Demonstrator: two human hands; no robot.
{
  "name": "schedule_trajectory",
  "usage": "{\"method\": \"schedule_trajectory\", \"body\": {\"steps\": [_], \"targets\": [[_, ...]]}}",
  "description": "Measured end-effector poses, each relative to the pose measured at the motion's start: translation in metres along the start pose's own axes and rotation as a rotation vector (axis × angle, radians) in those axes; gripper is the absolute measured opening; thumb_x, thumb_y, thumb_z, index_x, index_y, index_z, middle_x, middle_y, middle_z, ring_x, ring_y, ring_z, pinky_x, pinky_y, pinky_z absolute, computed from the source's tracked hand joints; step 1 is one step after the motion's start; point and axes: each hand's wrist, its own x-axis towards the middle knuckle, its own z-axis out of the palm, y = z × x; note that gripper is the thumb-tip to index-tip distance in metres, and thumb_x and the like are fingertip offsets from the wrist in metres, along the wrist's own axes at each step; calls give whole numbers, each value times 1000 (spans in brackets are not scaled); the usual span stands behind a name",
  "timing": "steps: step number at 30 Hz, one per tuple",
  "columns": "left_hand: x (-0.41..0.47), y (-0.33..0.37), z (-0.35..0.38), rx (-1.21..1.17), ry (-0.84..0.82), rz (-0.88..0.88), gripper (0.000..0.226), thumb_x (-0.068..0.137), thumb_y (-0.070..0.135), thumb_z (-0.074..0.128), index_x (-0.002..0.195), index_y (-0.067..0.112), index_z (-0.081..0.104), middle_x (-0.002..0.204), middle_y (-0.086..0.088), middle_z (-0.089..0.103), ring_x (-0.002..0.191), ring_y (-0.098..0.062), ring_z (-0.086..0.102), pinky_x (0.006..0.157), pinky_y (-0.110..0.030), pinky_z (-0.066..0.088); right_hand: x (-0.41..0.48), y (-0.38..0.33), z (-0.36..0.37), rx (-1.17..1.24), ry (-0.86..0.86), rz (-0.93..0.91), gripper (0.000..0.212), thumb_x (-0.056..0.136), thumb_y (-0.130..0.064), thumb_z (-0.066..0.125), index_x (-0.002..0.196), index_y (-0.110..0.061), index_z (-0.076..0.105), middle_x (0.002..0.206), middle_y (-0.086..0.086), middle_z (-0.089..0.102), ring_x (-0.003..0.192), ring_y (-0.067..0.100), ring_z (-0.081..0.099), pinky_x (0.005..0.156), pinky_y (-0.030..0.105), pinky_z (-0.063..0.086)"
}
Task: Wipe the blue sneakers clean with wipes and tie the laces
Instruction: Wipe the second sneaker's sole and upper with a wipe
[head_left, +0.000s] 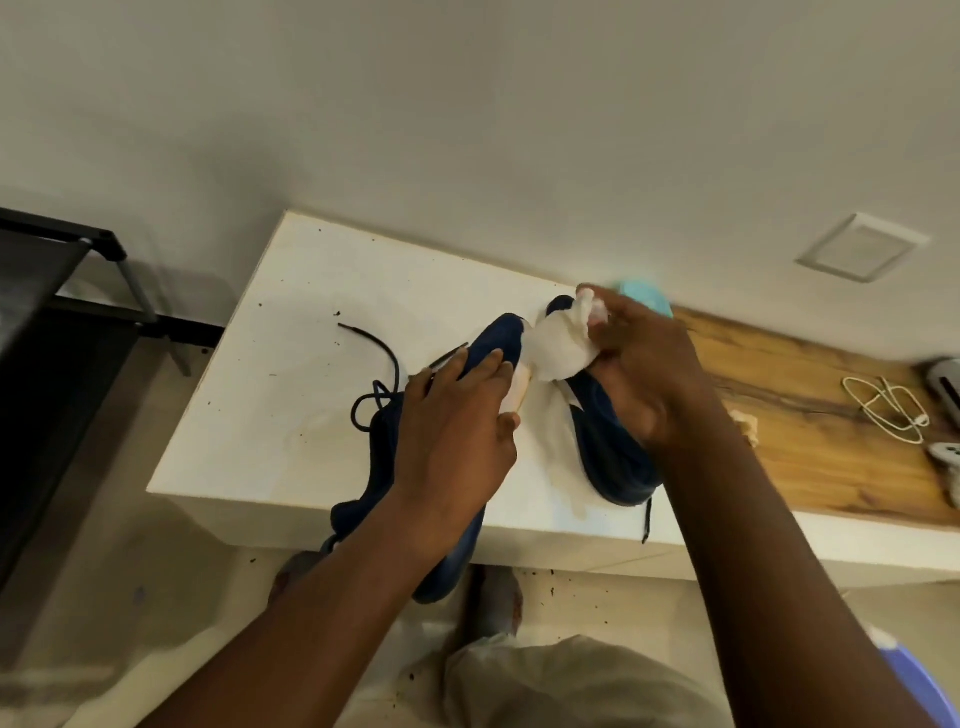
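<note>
Left hand (457, 415) clamps the left sneaker (501, 338), fingers flat and close together over the toe, thumb hooked at the pale sole. Its heel hangs out past the white table (270, 364) front edge. Right hand (644, 374) curls round a bunched wipe (563, 348), pressing it at that toe. Right sneaker (608, 457) sits just beside, heel at the edge. Loose laces (374, 395) trail left into open tabletop. Wooden counter (810, 415) lies to the right, black rack (62, 291) to the left.
</note>
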Motion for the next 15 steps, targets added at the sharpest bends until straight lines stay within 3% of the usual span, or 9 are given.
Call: {"method": "schedule_trajectory", "body": {"steps": [3,5,8,10,12,15], "targets": [[3,-3,-1,-39,-47,7,57,97,31,64,151,27,45,161,10,36,152,-18,26,120,-42,22,-3,16,-11,373,-59,162,31,99,4,46,121,-8,64,117,12,70,105,24,70,98,42,54],[5,-4,-2,-84,-80,20,61,94,29,67,151,26,45,160,8,38,150,-19,30,121,-45,26,-7,26,-13,470,-74,195,26,98,2,49,114,-10,65,112,12,72,99,25,72,91,42,58],[5,-3,-2,-88,-114,45,63,89,27,71,148,26,49,153,7,48,142,-21,43,112,-50,39,-10,32,-10,421,-82,198,22,99,-2,50,109,-14,65,102,8,76,93,24,74,76,39,62],[5,-2,-3,-53,-128,63,63,88,28,70,147,28,49,150,10,49,139,-21,45,108,-49,42,-9,32,-9,394,-66,157,23,100,-2,49,113,-12,65,104,8,76,95,22,74,75,37,61],[5,-4,-5,-58,-137,70,64,91,29,68,150,30,44,157,13,41,146,-19,36,114,-48,35,-8,32,-12,362,-12,81,22,98,-4,54,115,-12,66,111,10,74,104,24,71,85,38,60],[7,-9,-10,-106,-163,55,65,96,28,66,155,30,39,162,13,34,150,-16,27,120,-47,27,-13,34,-14,173,88,-50,20,96,-14,59,91,-25,75,101,-4,76,106,21,69,97,39,55]]}}
